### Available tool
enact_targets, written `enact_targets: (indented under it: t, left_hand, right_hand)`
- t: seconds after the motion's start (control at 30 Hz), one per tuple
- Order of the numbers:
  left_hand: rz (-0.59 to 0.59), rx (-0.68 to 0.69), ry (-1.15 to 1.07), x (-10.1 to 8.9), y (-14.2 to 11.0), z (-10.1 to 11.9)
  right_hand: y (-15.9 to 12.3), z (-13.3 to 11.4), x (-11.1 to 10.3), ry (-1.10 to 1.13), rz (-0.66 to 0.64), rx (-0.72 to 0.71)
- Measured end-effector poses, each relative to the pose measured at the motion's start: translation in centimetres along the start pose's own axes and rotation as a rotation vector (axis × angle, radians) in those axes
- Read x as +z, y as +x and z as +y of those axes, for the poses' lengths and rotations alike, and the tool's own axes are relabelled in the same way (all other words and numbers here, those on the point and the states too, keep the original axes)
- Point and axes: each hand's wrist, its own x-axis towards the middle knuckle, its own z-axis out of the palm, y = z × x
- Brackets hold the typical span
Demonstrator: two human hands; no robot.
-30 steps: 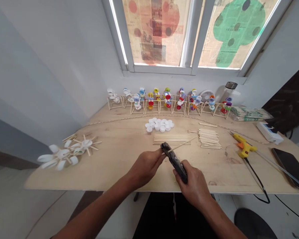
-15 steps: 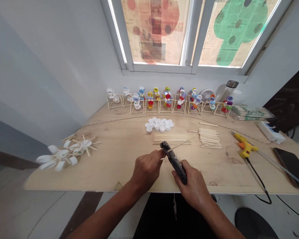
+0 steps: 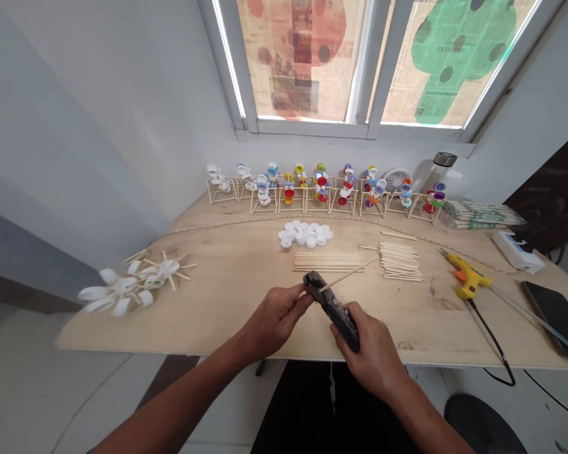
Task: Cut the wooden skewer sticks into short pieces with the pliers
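My left hand (image 3: 280,318) pinches a thin wooden stick (image 3: 348,275) near its lower end, fingers closed. That stick runs through the jaws of dark pliers (image 3: 332,310) and slants up to the right. Around the pliers' handles my right hand (image 3: 372,350) is wrapped, close to the table's front edge. Just beyond the jaws lies a row of long wooden sticks (image 3: 329,262). A stack of shorter sticks (image 3: 400,261) is to their right. White bottle caps (image 3: 307,234) sit in a cluster behind the long sticks.
Two wheels of caps and sticks (image 3: 125,287) lie at the left. Small stick frames with coloured caps (image 3: 322,189) line the back wall. On the right are a yellow glue gun (image 3: 468,275), a phone (image 3: 555,318), a power strip (image 3: 518,251) and bagged sticks (image 3: 483,214).
My left hand has shifted slightly left, and its fingers show more plainly at the stick's lower end. The pliers stay around the stick. The whole view has moved a little.
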Motion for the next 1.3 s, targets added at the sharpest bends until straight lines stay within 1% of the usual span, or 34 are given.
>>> enact_targets:
  t: [0.17,0.3,0.37,0.43,0.53,0.63,0.73,0.8,1.03,1.17,1.23,1.3]
  left_hand:
    - [0.04,0.0,0.022,0.1,0.1,-0.2]
    - [0.102,0.018,0.135,0.7,0.1,-1.3]
    - [0.164,0.041,0.233,1.3,0.0,-1.9]
    - [0.256,0.076,0.345,2.0,-0.1,-2.5]
    - [0.372,0.116,0.52,2.8,-0.4,-3.0]
    - [0.405,0.142,0.614,3.3,-0.6,-3.2]
    - [0.388,0.172,0.503,3.2,-0.5,-3.0]
    - [0.348,0.149,0.38,2.9,-0.5,-2.6]
    - [0.087,-0.044,-0.022,0.8,-0.2,-0.8]
    - [-0.021,-0.097,-0.24,0.0,0.0,-0.6]
    - [-0.043,-0.113,-0.28,-0.1,0.1,-0.6]
    - [-0.034,-0.127,-0.25,0.0,0.1,-0.8]
  right_hand:
    - [0.4,0.1,0.6,-0.089,0.013,0.008]
    - [0.9,0.3,1.2,-0.178,0.016,0.037]
    - [1.1,0.4,1.4,-0.207,0.023,0.045]
    - [1.3,0.4,1.7,-0.216,0.029,0.05]
    - [1.4,0.4,1.8,-0.187,0.025,0.059]
    - [1.3,0.4,1.7,-0.14,0.024,0.06]
    - [1.1,0.4,1.5,-0.108,0.023,0.055]
    - [1.0,0.4,1.4,-0.087,0.019,0.05]
    - [0.4,0.3,0.5,0.0,-0.008,0.006]
    - [0.3,0.2,0.1,-0.004,-0.028,-0.017]
    - [0.4,0.2,0.3,-0.033,-0.023,-0.016]
    - [0.5,0.3,0.6,-0.079,-0.011,-0.001]
